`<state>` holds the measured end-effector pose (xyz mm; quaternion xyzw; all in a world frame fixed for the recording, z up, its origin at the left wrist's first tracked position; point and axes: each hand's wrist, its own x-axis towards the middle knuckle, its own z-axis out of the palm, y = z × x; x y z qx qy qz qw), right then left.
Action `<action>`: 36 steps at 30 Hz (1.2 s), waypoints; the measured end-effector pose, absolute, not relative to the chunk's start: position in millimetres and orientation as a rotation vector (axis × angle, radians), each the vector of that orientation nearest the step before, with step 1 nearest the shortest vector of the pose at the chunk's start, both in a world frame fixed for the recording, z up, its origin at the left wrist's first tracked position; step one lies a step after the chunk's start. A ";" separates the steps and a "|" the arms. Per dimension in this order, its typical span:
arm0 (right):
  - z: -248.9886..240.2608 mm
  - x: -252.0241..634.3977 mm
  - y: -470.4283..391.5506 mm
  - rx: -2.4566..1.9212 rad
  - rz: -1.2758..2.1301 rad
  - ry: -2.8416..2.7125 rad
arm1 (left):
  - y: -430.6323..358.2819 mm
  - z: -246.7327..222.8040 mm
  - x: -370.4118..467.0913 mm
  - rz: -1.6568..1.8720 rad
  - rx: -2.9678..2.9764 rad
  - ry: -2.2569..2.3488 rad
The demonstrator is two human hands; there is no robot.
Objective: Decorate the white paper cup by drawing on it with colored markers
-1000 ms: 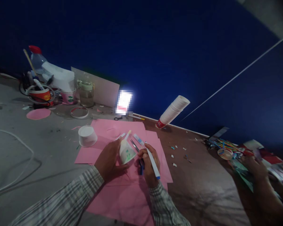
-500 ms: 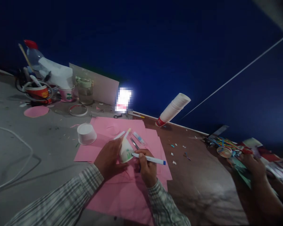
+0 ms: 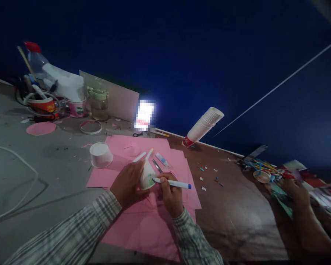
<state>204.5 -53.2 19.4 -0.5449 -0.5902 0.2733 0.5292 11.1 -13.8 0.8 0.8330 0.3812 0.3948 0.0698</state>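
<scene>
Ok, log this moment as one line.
left hand: holds white paper cup | right hand: holds blue-ended marker, tip at cup's green drawing | below: pink paper sheets

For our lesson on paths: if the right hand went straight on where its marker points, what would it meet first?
Most likely the white cup with green marks, held by the left hand: the marker in the right hand points at its side. Whether they touch is unclear.

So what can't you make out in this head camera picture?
Head view:
White paper cup with green drawing: left side, covered by the left hand.
Pointed silver metal tool: lower end, behind the right hand.
White blue-ended marker: lettering, too small.
Bright white rectangle: contents, pixelated.
</scene>
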 end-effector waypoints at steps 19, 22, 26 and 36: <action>42.7 202.9 -53.9 -1.304 0.605 -1.466 | -14.2 -1.0 14.0 1.208 2.474 1.156; 40.0 203.7 -53.6 -1.292 0.625 -1.463 | -13.8 -3.0 12.5 1.219 2.490 1.140; 36.9 205.0 -53.6 -1.294 0.698 -1.460 | -13.8 -3.3 11.5 1.176 2.492 1.152; 40.8 205.8 -52.6 -1.326 0.674 -1.460 | -14.0 -3.0 14.2 1.182 2.448 1.150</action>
